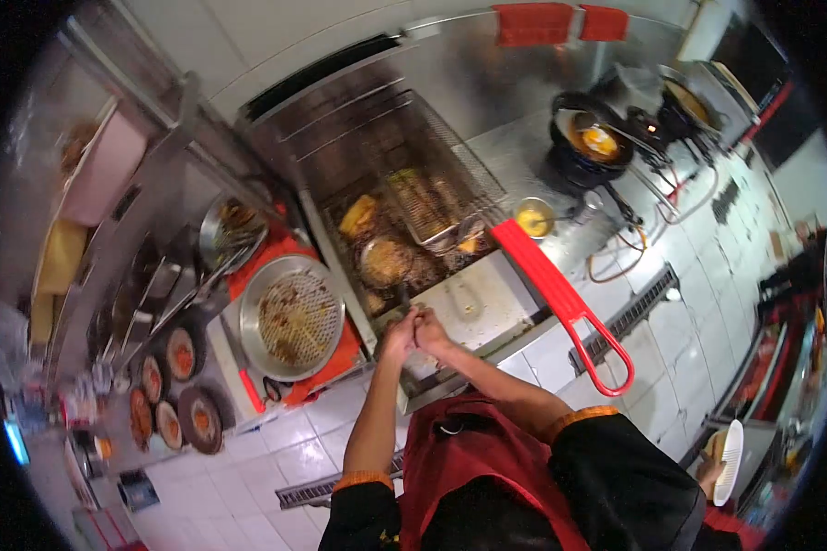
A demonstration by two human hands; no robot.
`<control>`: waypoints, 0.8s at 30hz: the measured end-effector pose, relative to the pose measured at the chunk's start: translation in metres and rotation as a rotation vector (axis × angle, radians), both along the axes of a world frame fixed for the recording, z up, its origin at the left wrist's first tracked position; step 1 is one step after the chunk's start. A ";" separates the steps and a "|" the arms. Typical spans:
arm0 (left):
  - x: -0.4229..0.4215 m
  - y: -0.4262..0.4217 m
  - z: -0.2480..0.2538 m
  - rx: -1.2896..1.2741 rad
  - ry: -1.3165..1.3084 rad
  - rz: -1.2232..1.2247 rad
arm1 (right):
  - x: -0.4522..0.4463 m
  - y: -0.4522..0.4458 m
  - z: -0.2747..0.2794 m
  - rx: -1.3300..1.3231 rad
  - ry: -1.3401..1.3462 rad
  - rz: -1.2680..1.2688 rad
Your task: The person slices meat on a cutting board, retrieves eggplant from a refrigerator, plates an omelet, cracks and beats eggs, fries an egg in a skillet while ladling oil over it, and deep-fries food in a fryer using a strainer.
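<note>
My left hand (400, 336) and my right hand (429, 332) are closed together at the front edge of the deep fryer (510, 285). Between them runs the dark handle of what looks like a round skimmer (388, 263), its head down in the bubbling oil. Beside the skimmer floats a golden fried piece (358, 217). To its right sits a wire fry basket (423, 202) with food in it, its long red handle (560, 298) sticking out over the floor. My fingers partly hide the skimmer's handle.
Left of the fryer, a perforated metal pan (291, 317) rests on a red cloth (335, 354), near several small bowls (182, 354). On the right are a metal bowl of yellow liquid (533, 219) and a black pan (590, 142) on a burner. Another person's hand (710, 473) holds a white tray (729, 464).
</note>
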State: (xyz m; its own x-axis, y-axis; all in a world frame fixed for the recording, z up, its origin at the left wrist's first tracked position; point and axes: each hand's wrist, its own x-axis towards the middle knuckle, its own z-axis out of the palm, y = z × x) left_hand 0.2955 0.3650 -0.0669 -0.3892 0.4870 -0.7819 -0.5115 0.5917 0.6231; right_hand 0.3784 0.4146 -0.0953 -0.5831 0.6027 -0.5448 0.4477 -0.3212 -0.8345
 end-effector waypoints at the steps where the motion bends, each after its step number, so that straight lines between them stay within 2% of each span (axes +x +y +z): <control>1: 0.007 0.008 -0.015 0.043 -0.004 0.097 | 0.006 0.009 0.026 -0.104 -0.043 -0.022; 4: 0.017 0.017 0.027 -0.137 0.242 -0.003 | 0.025 0.013 0.029 0.106 0.056 0.087; 5: 0.019 0.016 0.035 -0.105 0.174 -0.042 | 0.031 0.007 0.024 0.202 0.161 0.034; 6: 0.019 0.018 0.019 -0.066 0.165 -0.039 | 0.048 0.007 0.019 0.248 0.166 0.131; 8: 0.010 0.010 -0.049 0.067 0.225 -0.033 | 0.098 0.018 0.094 0.359 0.144 0.296; 10: -0.002 0.001 -0.108 0.255 0.246 -0.006 | 0.155 0.039 0.120 0.142 0.129 0.322; 11: 0.006 0.008 -0.090 0.330 0.071 0.250 | 0.180 0.054 0.152 0.207 0.162 0.234; 12: -0.001 0.006 -0.104 0.331 0.024 0.268 | 0.212 0.088 0.145 0.424 0.117 0.153; 13: 0.009 0.015 -0.058 0.270 0.091 0.192 | 0.245 0.122 0.139 0.636 0.042 0.059; 14: 0.019 0.017 -0.006 0.204 0.165 0.125 | 0.277 0.171 0.113 0.721 -0.105 -0.155; 15: 0.016 0.019 -0.024 0.253 0.132 0.154 | 0.302 0.222 0.132 0.916 -0.377 -0.193; 17: 0.007 0.006 -0.054 0.346 0.129 0.179 | 0.355 0.329 0.138 1.353 -0.364 -0.392; 18: 0.009 0.012 -0.059 0.391 0.161 0.173 | 0.378 0.373 0.145 1.394 -0.449 -0.391; 19: 0.021 0.025 -0.044 0.301 0.146 0.317 | 0.398 0.420 0.145 1.462 -0.551 -0.340; 20: 0.021 0.022 -0.038 0.310 0.123 0.300 | 0.416 0.464 0.139 1.532 -0.651 -0.277; 21: 0.021 0.019 -0.032 0.319 0.099 0.282 | 0.430 0.504 0.131 1.459 -0.763 -0.173; 23: 0.031 0.042 -0.012 0.128 0.255 0.217 | 0.450 0.562 0.099 1.224 -0.998 0.046; 24: 0.039 0.047 0.002 0.023 0.326 0.183 | 0.459 0.577 0.081 1.226 -0.905 0.073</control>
